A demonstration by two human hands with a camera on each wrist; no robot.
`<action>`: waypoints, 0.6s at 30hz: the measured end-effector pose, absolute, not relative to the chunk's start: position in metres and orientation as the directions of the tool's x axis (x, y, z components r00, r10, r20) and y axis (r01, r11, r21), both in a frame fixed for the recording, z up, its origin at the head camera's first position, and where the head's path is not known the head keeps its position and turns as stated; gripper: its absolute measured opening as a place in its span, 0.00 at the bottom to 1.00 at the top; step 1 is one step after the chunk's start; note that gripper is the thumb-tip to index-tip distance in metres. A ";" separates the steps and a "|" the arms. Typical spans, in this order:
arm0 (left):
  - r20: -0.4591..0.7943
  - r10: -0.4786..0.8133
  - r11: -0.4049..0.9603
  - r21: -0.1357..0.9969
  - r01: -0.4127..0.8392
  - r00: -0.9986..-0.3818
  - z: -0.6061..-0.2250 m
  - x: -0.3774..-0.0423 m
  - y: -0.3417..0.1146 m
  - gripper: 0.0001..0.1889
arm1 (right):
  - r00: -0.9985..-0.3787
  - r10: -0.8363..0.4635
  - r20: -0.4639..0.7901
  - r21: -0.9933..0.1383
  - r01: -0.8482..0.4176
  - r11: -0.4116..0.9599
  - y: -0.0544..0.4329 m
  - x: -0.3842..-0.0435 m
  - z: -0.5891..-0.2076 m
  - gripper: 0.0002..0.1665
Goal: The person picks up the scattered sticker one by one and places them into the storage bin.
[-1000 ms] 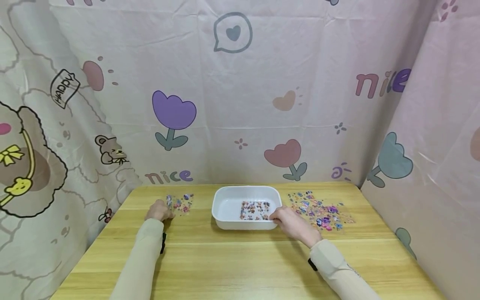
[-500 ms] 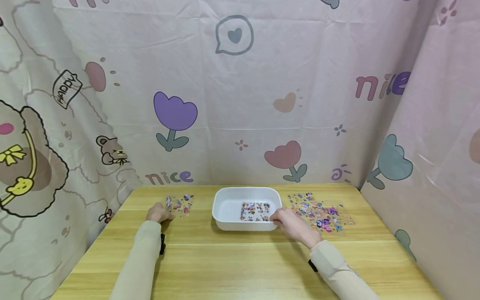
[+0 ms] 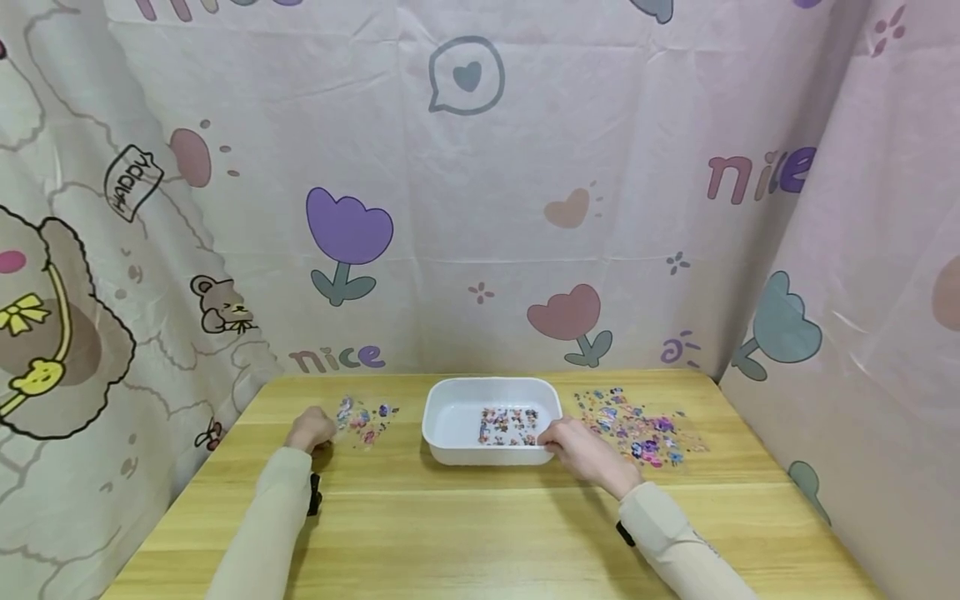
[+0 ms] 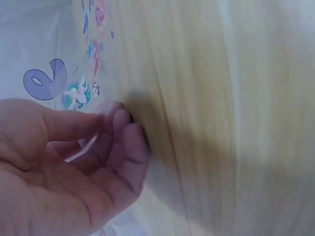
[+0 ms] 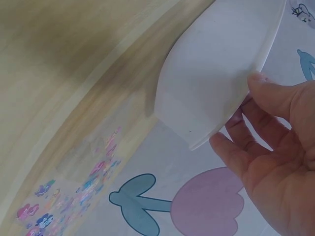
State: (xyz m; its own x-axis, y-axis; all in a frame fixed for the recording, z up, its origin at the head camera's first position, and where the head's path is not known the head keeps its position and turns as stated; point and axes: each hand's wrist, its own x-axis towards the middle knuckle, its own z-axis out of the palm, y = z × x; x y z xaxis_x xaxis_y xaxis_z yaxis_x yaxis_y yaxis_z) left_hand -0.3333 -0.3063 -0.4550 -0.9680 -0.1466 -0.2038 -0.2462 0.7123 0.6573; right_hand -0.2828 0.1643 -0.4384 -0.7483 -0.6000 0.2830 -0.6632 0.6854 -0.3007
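Note:
My left hand pinches the near-left corner of a clear sticker sheet printed with small colourful figures. Up close in the left wrist view, thumb and curled fingers meet on the see-through film, and its pony prints lie beyond them. At the middle of the table stands a white plastic tub. Inside it lies another sticker sheet. The right hand grips the tub's near-right rim, thumb on one side and fingers on the other, as the right wrist view shows with the tub wall.
Several overlapping clear sticker sheets lie on the wooden table to the right of the tub. A printed cloth curtain hangs behind the table and along both sides.
The left hand has drawn back slightly to the left, and the sticker sheet at it has shifted and turned a little. The right hand and the tub stay in place.

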 end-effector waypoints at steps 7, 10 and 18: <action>-0.061 -0.201 0.774 0.602 -0.197 -0.978 -0.443 -0.326 -0.303 0.14 | -0.756 -0.589 0.286 -0.296 -0.654 0.696 0.164 -0.283 -0.438 0.10; -0.015 -0.217 0.777 0.603 -0.182 -0.976 -0.439 -0.324 -0.303 0.17 | -0.752 -0.592 0.292 -0.294 -0.659 0.692 0.165 -0.283 -0.438 0.09; 0.097 -0.258 0.754 0.642 -0.138 -0.961 -0.437 -0.325 -0.302 0.22 | -0.753 -0.594 0.283 -0.287 -0.657 0.697 0.163 -0.283 -0.438 0.09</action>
State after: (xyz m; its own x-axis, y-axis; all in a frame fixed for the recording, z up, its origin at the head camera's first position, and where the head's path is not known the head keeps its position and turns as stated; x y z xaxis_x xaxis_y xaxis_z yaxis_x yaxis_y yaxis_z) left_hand -0.3254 -0.3022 -0.4369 -0.9613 -0.2579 0.0969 -0.1376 0.7541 0.6422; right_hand -0.2830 0.1626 -0.4384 -0.7534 -0.5938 0.2826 -0.6571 0.6970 -0.2872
